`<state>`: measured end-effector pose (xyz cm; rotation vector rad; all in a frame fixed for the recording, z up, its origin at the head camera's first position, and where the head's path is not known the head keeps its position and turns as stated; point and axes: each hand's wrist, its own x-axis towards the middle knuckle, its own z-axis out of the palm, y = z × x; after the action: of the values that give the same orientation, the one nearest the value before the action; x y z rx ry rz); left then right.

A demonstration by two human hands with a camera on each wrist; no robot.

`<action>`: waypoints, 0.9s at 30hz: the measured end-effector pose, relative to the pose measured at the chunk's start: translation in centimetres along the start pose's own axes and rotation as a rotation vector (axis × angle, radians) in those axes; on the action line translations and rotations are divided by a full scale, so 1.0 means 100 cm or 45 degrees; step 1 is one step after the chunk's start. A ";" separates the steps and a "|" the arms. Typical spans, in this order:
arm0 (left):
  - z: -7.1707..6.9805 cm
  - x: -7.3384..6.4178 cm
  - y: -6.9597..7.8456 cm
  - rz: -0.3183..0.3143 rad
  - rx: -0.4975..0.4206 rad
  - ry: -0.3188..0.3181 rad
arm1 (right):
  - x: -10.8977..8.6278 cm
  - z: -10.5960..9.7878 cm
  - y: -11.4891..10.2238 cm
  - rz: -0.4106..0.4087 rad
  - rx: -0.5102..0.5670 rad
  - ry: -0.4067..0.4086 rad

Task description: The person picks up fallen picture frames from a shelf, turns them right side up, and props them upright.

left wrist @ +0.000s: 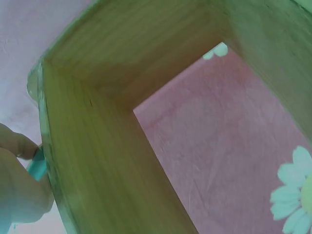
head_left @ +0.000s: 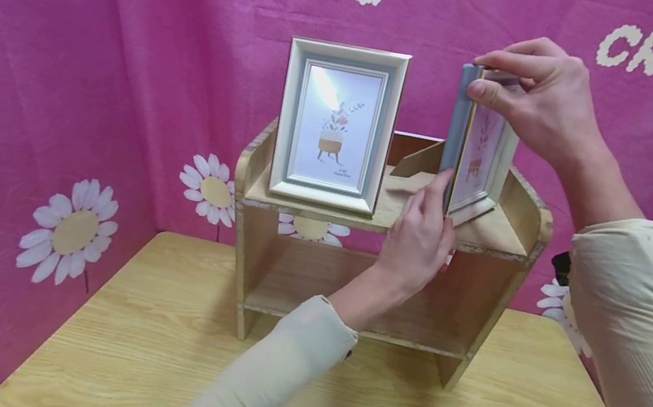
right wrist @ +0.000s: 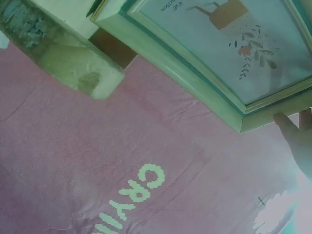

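Observation:
A white picture frame with a potted-plant print stands turned sideways on the right of a wooden shelf's top. Its top corner is pinched by my right hand, thumb on the near side. Lower down, my left hand grips the near bottom edge, which has a blue-grey strip. The left wrist view shows my left finger and thumb pinching a teal edge beside the shelf. In the right wrist view, the frame's border and a fingertip appear. A brown back stand juts out leftward.
A matching picture frame faces forward on the shelf's left side. The shelf has raised side walls and a lower board. It stands on a wooden table before a pink cloth with daisies and lettering.

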<state>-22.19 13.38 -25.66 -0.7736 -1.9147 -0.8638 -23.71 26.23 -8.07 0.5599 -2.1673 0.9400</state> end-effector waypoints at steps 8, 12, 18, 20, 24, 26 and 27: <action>-0.013 0.000 -0.014 0.032 -0.137 -0.081 | -0.003 0.000 -0.010 -0.051 -0.081 -0.010; -0.015 0.000 -0.019 0.043 -0.174 -0.106 | -0.002 -0.003 -0.012 -0.073 -0.136 -0.032; -0.016 0.004 -0.020 0.057 -0.155 -0.131 | -0.002 -0.016 -0.013 -0.113 -0.263 -0.056; -0.016 0.004 -0.020 0.057 -0.147 -0.140 | -0.004 -0.017 -0.012 -0.151 -0.304 -0.033; -0.017 0.003 -0.022 0.043 -0.134 -0.133 | -0.003 -0.014 -0.011 -0.209 -0.350 0.002; -0.017 0.003 -0.022 0.035 -0.123 -0.119 | -0.001 -0.014 -0.011 -0.226 -0.378 0.014; -0.017 0.003 -0.022 0.033 -0.120 -0.111 | -0.001 -0.014 -0.010 -0.228 -0.394 0.021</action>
<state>-23.27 10.81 -25.37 -0.9039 -1.9467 -0.9234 -22.42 26.66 -6.97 0.5784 -2.1511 0.4991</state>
